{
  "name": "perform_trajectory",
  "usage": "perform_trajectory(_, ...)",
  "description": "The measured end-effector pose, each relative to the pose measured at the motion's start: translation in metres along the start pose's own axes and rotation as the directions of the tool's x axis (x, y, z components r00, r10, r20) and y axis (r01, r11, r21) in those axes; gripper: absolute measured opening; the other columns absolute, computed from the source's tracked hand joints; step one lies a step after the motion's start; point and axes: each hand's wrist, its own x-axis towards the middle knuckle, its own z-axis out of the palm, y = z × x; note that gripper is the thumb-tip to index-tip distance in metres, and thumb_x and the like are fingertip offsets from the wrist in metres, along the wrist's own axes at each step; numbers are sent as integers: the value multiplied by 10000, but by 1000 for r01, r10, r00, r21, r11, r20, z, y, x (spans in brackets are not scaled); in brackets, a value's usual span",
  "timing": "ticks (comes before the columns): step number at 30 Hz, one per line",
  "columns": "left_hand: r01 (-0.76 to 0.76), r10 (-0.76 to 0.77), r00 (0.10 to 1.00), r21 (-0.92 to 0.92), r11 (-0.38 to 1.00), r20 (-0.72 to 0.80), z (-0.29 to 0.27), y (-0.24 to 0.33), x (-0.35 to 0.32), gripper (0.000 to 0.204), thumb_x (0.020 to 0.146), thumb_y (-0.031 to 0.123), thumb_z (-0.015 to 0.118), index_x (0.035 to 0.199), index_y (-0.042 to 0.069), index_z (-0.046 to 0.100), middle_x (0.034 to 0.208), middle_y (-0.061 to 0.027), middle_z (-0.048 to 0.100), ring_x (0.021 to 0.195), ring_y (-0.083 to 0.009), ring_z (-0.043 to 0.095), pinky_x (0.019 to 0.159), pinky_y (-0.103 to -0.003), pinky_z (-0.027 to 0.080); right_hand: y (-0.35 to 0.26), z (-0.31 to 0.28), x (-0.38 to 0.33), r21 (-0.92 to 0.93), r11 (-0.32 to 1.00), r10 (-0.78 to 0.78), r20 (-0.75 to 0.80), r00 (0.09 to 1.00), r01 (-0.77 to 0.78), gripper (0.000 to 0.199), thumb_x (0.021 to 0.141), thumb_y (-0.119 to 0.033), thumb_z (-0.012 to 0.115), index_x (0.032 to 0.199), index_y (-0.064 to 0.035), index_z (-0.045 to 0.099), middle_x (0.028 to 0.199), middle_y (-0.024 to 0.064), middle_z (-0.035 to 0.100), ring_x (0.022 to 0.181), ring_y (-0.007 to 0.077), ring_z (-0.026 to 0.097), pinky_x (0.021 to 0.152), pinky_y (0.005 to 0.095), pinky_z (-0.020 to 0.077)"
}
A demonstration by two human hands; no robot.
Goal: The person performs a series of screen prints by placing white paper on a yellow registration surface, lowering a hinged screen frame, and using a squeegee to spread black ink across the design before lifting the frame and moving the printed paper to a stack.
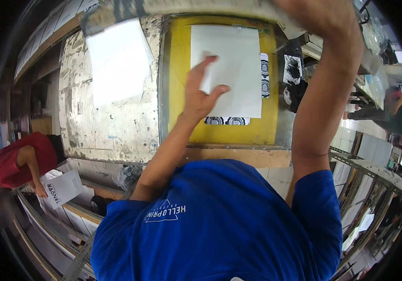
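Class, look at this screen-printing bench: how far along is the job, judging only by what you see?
Done: a stack of plain white sheets lies on the worn, paint-stained bench at left. In hand: the left hand presses a white paper sheet onto the yellow printing bed, while the right hand holds the raised screen frame. Left: this sheet shows no print yet.

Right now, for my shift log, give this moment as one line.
left hand: flat on white paper sheet | sheet: on yellow printing bed | right hand: raised at grey screen frame, grip unclear
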Motion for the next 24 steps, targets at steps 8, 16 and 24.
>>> perform_trajectory(8, 230, -409, 868, -501, 834, -282, -100, 51, -50, 1170, 601, 116, 1002, 1536, -102, 333, 1251, -134, 638, 1094, -213, 654, 931, -352, 580, -24, 69, -132, -192, 981, -2, -37, 999, -5, 586, 687, -224, 818, 1265, -282, 741, 769, 60, 573, 696, 258, 578, 637, 391, 448)
perform_trajectory(16, 280, -265, 951, 78, 957, -161, -94, -41, -159, 1046, 559, 96, 968, 1486, -23, 499, 1462, -186, 553, 1305, -298, 553, 1111, -407, 451, 15, 187, -231, 126, 949, 257, 231, 939, -290, 681, 718, -150, 825, 1377, -235, 676, 844, 87, 616, 785, 303, 603, 803, 430, 471)
perform_trajectory(24, 218, -198, 975, 548, 808, -96, -96, -50, -166, 928, 516, 286, 951, 1343, 5, 636, 1532, -236, 456, 1382, -431, 403, 1146, -539, 300, 18, 226, -243, -134, 936, 351, 417, 838, -326, 837, 654, -91, 806, 1443, -251, 581, 1036, 84, 554, 1059, 273, 530, 965, 477, 340)
